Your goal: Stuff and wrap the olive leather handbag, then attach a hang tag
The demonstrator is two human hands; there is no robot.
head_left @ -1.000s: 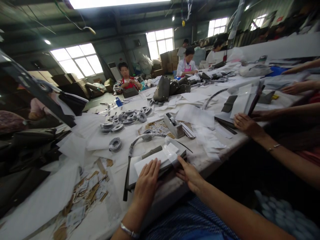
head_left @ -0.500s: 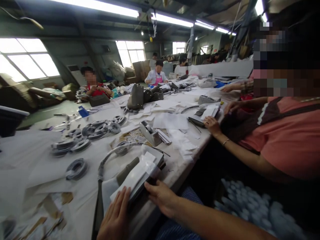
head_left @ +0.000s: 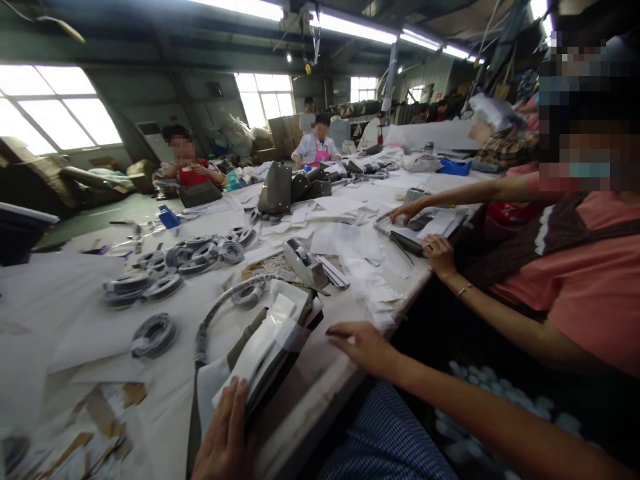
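A dark olive handbag [head_left: 287, 363] lies on its side at the table's near edge. White paper or foam sheets [head_left: 260, 343] rest on it, with clear tape or film across them. Its wrapped strap [head_left: 201, 343] arches toward the far side. My left hand [head_left: 225, 427] lies with fingers stretched along the near end of the bag, touching it. My right hand [head_left: 364, 350] is off the bag, above the table edge to its right, its fingers reaching out and slightly bent. A grey tape dispenser [head_left: 306, 263] stands just beyond the bag.
Wrapped strap coils [head_left: 193, 257] sit at the left, with a single coil [head_left: 154, 335] nearer. Paper scraps [head_left: 345, 240] cover the middle. To the right, a co-worker's hands [head_left: 440, 257] handle another bag. More bags [head_left: 276, 190] stand farther back.
My right hand has left the bag's edge and moved right and a little up. My left hand remains on the bag. The co-worker's far hand has reached forward across their bag.
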